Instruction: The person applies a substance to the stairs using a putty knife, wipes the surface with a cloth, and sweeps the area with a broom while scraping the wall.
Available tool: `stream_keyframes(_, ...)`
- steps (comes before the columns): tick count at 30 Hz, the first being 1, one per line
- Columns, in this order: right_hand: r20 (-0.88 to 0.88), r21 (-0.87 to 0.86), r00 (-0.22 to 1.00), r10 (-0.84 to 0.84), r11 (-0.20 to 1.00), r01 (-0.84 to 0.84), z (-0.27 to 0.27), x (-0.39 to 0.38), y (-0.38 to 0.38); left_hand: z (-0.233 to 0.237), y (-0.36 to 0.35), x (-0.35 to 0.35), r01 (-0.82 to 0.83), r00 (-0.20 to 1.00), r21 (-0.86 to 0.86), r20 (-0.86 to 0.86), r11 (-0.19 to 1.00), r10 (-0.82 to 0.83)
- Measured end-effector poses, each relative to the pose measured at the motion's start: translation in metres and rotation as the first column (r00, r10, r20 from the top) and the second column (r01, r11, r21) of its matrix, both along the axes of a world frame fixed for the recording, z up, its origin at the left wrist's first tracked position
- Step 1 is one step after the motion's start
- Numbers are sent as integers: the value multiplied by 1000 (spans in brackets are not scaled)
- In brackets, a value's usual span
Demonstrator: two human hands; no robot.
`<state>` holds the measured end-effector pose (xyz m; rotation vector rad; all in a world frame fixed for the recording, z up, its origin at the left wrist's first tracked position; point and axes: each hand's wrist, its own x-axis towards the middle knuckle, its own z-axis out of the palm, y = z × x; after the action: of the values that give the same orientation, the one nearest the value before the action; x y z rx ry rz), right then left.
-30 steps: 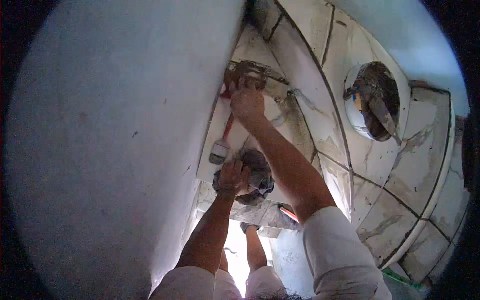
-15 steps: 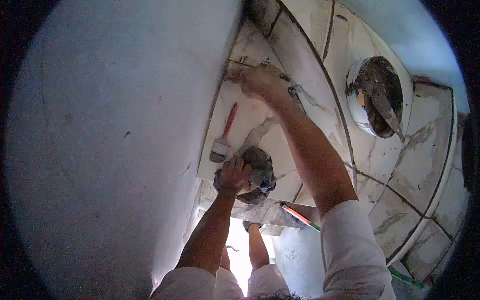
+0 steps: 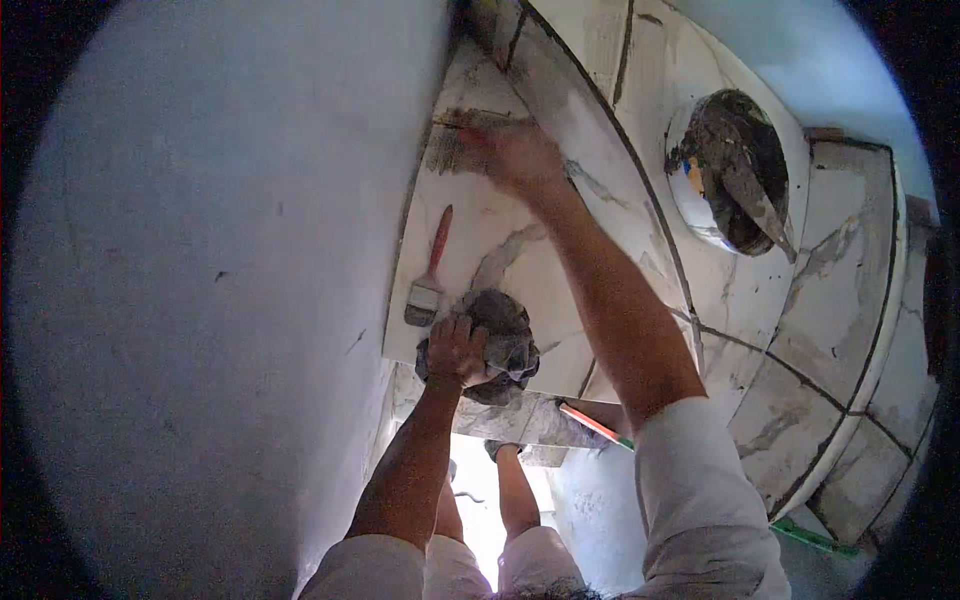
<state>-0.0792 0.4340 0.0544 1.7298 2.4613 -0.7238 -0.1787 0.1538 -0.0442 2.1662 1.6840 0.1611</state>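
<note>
My left hand (image 3: pixel 460 350) presses down on a crumpled dark grey rag (image 3: pixel 505 350), its fingers bent over the cloth's left part. A paintbrush (image 3: pixel 434 265) with a red handle and dark bristles lies just beyond that hand on the marbled tile (image 3: pixel 490 230). My right hand (image 3: pixel 525 160) reaches further ahead and is smeared by motion. Its fingers are closed around a red tool (image 3: pixel 475 142) whose kind I cannot make out. Beside it, dark wet grout (image 3: pixel 452 150) is spread over the tile and a joint.
A white bucket (image 3: pixel 690 200) of dark mortar stands on the right, with a trowel (image 3: pixel 752 195) resting in it. A plain wall (image 3: pixel 230 250) rises on the left. An orange-and-green stick (image 3: pixel 595 425) lies near the step edge. Curved tiled steps (image 3: pixel 820 300) continue right.
My right hand has moved right and slightly back, uncovering dark streaked grout to its left. My left hand stays on the rag. The whole view has shifted slightly.
</note>
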Motion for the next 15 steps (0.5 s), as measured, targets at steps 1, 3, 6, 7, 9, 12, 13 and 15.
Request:
stream_keyframes(1, -4, -6, 1000, -8, 1000, 8, -6, 0, -9, -3, 0, 0, -5, 1000, 38, 20, 999, 4)
stream_keyframes(3, 101, 138, 995, -20, 990, 6, -30, -2, -44, -6, -3, -1, -3, 999, 73, 43, 997, 0)
stream_keyframes(6, 278, 369, 959, -50, 927, -58, -49, -1, -74, -11, 0, 1, -8, 1000, -100, 21, 995, 10)
stream_keyframes(7, 287, 374, 956, -52, 925, -62, -40, 4, -69, -16, -4, 0, 1, 999, -8, -54, 1000, -2)
stream_keyframes(9, 140, -18, 975, 174, 985, -174, -23, 17, -56, -16, -4, 3, 19, 992, 85, -124, 996, -8)
stream_keyframes(12, 197, -211, 977, -83, 969, 125, -5, 20, -6, 8, 5, 0, 10, 999, 77, 43, 997, -13)
stream_keyframes(13, 193, -217, 977, -89, 967, 131, -11, 20, -8, 9, 5, 1, 18, 1000, 62, 9, 998, -19)
stream_keyframes(15, 99, -68, 991, -89, 993, 96, -21, 19, -16, 7, 4, 1, 27, 999, 40, -23, 999, -26)
